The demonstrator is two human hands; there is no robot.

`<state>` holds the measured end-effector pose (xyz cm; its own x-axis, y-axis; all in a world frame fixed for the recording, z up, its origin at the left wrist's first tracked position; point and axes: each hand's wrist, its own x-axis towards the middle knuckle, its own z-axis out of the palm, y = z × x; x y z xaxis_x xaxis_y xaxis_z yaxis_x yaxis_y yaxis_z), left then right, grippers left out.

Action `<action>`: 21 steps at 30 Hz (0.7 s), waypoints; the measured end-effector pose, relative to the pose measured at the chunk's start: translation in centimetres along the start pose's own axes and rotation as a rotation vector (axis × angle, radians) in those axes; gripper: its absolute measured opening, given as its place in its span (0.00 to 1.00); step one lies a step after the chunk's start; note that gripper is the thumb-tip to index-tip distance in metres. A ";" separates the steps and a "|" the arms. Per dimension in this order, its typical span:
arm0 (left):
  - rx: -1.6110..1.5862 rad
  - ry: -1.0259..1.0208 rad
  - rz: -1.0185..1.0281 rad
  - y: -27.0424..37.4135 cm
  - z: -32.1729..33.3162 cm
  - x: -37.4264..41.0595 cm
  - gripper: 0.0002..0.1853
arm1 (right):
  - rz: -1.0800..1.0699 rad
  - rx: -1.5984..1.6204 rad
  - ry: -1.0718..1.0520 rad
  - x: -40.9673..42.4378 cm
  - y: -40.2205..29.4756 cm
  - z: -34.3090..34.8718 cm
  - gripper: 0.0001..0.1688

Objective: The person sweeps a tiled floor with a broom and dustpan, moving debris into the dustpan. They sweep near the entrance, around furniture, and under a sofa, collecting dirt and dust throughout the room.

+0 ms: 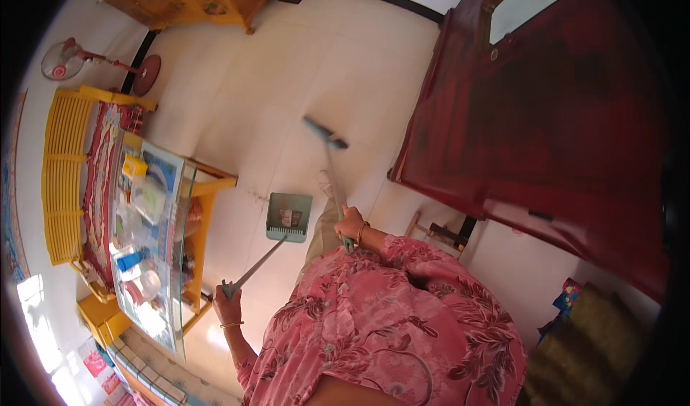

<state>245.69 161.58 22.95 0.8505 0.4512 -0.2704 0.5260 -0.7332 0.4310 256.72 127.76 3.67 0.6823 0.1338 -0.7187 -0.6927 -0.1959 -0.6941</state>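
Note:
My left hand [228, 304] is closed around the handle end of a green long-handled dustpan [289, 210]. The pan rests on the tiled floor with some small scraps [291, 218] inside it. In front of my body, my right hand [351, 224] grips the pole of a broom [325, 132]. The broom's dark, blurred head is over the floor ahead of my foot; whether it touches the tiles I cannot tell. A smear of dirt [257, 195] lies on the floor just left of the dustpan.
Along the left stands a glass-topped table [186, 233] bearing containers, before a yellow wooden bench [64, 158]. A pedestal fan [146, 75] and a wooden cabinet [188, 2] are farther off. Dark red furniture [539, 136] fills the right, with a small wooden stool [439, 231] nearby.

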 end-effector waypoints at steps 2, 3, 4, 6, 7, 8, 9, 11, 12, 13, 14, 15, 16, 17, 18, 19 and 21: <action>0.046 -0.011 0.051 2.2 0.6 3.4 0.12 | -0.134 0.021 -0.128 1.5 -3.6 -3.0 0.45; 0.049 -0.015 0.063 3.2 0.7 4.8 0.12 | -0.060 0.130 -0.152 1.6 -6.2 -4.5 0.44; 0.047 -0.020 0.080 4.3 1.0 6.2 0.12 | 0.013 0.239 -0.169 1.6 -9.1 -6.3 0.43; 0.076 -0.037 0.114 7.5 1.6 9.4 0.13 | 0.071 0.312 -0.174 1.8 -14.2 -9.5 0.41; 0.068 -0.040 0.128 8.5 1.9 10.8 0.13 | 0.031 0.279 -0.137 2.8 -15.2 -10.4 0.41; 0.060 -0.043 0.141 9.3 2.2 12.1 0.14 | -0.009 0.245 -0.101 4.0 -15.9 -11.3 0.40; 0.057 -0.046 0.164 10.4 2.2 13.6 0.14 | -0.053 0.220 -0.060 5.4 -16.5 -12.2 0.40; 0.031 -0.067 0.205 13.3 2.1 16.5 0.15 | -0.168 0.227 0.058 10.0 -16.2 -14.3 0.39; 0.021 -0.079 0.220 14.7 2.0 17.9 0.15 | -0.221 0.230 0.113 12.3 -16.0 -15.5 0.38; 0.010 -0.091 0.232 15.8 2.1 19.1 0.15 | -0.220 0.203 0.204 14.4 -16.1 -16.9 0.30; 0.039 -0.113 0.227 17.1 2.3 20.2 0.15 | -0.219 0.172 0.297 16.4 -16.2 -18.7 0.21; 0.068 -0.131 0.223 18.8 2.3 21.4 0.15 | -0.221 0.142 0.388 18.4 -16.9 -20.8 0.13; 0.097 -0.143 0.214 20.3 2.4 22.6 0.15 | -0.196 0.212 0.408 19.8 -18.4 -22.6 0.13; 0.121 -0.135 0.239 21.9 2.4 23.6 0.15 | -0.172 0.281 0.426 21.3 -20.0 -24.6 0.13; 0.144 -0.132 0.270 23.7 2.7 24.7 0.15 | -0.166 0.275 0.469 23.3 -20.7 -27.0 0.21; 0.171 -0.122 0.292 25.4 2.7 25.9 0.15 | -0.162 0.268 0.499 25.2 -22.0 -29.0 0.30; 0.086 -0.151 0.214 26.1 3.6 28.6 0.16 | -0.168 0.368 0.613 28.3 -24.4 -32.9 0.22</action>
<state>283.68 153.51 23.39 0.9287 0.2050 -0.3089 0.3265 -0.8470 0.4194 300.62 104.38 1.58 0.7196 -0.4549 -0.5246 -0.5275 0.1332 -0.8390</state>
